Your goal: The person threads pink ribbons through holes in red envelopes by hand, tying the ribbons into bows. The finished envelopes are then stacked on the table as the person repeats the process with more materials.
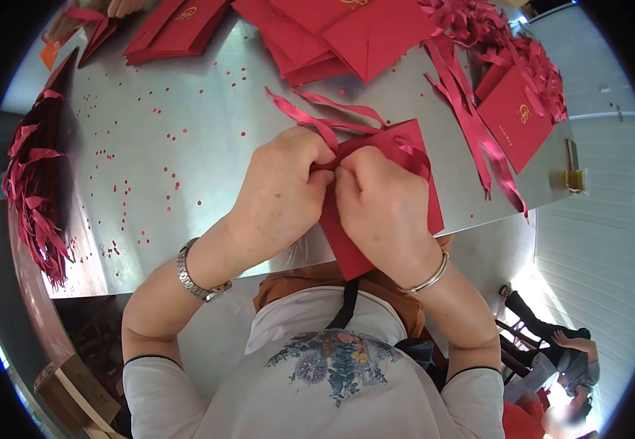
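A red paper bag lies at the table's near edge, under my hands. Close to its upper edge, my left hand pinches a red ribbon, whose loose ends trail away across the table. My right hand is closed right beside it, thumb and fingers pinching the ribbon too. A ribbon loop shows beyond my right knuckles. My fingertips nearly meet, and the ribbon between them is mostly hidden.
Red bags are piled at the far side, with another stack left of them. Ribboned bags lie at right and more at left. Red paper dots dot the metal table. Another person's hand is far left.
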A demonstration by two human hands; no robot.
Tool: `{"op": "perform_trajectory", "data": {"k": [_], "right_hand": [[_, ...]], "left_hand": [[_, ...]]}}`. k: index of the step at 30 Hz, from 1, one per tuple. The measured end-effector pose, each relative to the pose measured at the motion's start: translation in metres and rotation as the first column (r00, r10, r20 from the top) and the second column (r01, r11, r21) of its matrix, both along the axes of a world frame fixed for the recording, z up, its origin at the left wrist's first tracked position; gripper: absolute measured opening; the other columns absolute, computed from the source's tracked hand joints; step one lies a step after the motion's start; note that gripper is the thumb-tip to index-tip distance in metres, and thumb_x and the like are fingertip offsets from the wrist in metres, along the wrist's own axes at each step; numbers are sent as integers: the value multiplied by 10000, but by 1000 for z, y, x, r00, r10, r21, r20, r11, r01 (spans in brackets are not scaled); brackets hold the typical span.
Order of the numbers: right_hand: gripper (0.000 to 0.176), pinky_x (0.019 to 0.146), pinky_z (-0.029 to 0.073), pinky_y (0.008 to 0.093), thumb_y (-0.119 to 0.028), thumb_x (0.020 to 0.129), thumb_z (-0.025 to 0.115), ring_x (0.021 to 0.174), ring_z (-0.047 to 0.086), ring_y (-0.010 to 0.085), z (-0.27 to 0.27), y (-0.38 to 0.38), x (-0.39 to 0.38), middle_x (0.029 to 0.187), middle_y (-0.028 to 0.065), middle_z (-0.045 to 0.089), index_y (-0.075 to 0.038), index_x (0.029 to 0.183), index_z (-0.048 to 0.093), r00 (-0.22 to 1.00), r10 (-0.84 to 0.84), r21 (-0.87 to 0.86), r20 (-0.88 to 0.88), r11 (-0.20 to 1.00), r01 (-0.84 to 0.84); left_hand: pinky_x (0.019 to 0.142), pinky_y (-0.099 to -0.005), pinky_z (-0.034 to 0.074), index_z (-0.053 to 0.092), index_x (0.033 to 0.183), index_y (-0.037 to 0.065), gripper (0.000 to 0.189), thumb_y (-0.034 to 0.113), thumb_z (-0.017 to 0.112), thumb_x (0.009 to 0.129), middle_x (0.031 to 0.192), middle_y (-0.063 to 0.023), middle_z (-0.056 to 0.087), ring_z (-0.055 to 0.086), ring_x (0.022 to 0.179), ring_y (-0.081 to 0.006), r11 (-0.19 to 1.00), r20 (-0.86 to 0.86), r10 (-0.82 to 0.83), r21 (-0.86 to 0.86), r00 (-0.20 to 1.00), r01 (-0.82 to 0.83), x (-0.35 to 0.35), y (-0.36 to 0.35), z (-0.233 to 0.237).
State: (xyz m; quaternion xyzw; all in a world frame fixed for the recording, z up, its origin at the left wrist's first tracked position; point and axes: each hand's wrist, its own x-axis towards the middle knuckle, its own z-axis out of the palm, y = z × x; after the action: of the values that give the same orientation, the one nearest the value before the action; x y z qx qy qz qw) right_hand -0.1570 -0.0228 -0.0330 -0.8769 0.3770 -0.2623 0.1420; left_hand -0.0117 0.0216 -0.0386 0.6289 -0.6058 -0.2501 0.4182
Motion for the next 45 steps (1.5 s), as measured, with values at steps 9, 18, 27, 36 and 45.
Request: {"op": "perform_trajectory", "data": {"k": [9,18,27,36,45], "right_hand": [[86,524,474,403,-96,798,638,606,603,294,-6,-8,-2,641,89,561,-64,758,569,993,23,-34,119,999,-19],[58,583,496,402,-71,787,662,679,625,305,-3,-4,-1,729,121,627,-33,775,619,970,-68,225,234,974,14],[114,587,493,332,-67,807,675,632,624,221,14,-10,0,737,112,654,-10,901,643,968,-157,507,196,861,37],[183,622,512,378,-78,768,707,726,638,301,3,-8,-11,787,124,639,-29,899,589,968,36,312,247,943,-115],[245,585,507,349,-119,707,755,675,626,249,0,2,-8,720,73,602,-59,865,577,959,179,46,220,980,-194]], "left_hand": [[774,-414,469,613,846,12,161,-51,645,700,893,-133,590,548,931,-348,978,240,36,-208,970,15,1,0,3],[718,-417,481,614,830,8,141,-58,642,709,840,-133,592,574,841,-332,987,121,7,-161,993,13,2,-1,-5],[716,-411,479,615,827,3,145,-66,642,703,848,-128,591,564,855,-337,980,83,-5,-197,997,22,-1,-2,-6],[647,-338,474,667,906,-8,113,25,585,836,805,-136,629,616,711,-273,981,-158,-179,51,971,189,17,-12,9],[657,-383,468,659,827,-19,105,4,600,742,754,-142,584,593,756,-311,882,6,-460,114,888,457,34,-17,12]]}}
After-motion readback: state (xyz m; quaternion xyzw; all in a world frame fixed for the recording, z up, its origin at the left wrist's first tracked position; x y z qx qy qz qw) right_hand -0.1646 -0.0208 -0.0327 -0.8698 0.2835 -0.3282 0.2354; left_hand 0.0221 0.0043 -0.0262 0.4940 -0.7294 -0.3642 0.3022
